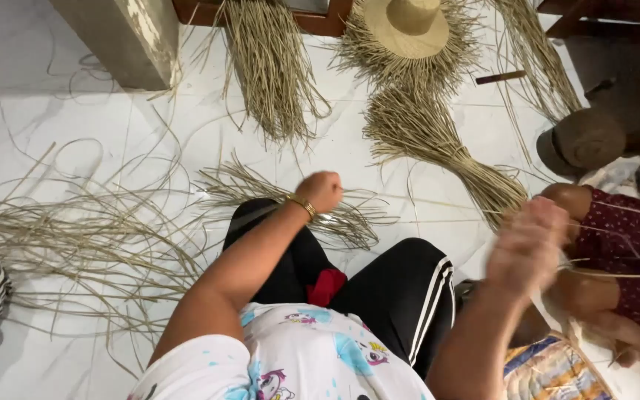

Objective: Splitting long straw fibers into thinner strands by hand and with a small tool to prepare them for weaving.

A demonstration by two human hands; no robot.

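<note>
Two hands: both are working over a white floor (75,111) strewn with dried straw.
Left hand (321,190): it is curling into a fist just above a small sheaf of straw (290,198) that is lying beyond the person's knee; whether strands are running through the fist I cannot tell. A gold bracelet (302,205) is sitting at the wrist.
Right hand (529,244): it is blurring with motion, raised near the right knee, so the spread of its fingers cannot be told, nor whether it is holding anything.
Loose straw (75,237): long strands are fanning across the floor to the left.
Bundles: one tied bundle (438,141) is lying ahead, another bunch (270,67) is hanging further back.
Straw hat (407,30): it is resting unfinished, fringe spreading around the brim.
Co-worker: a second person in a dark red dotted sleeve (631,237) is sitting at the right.
</note>
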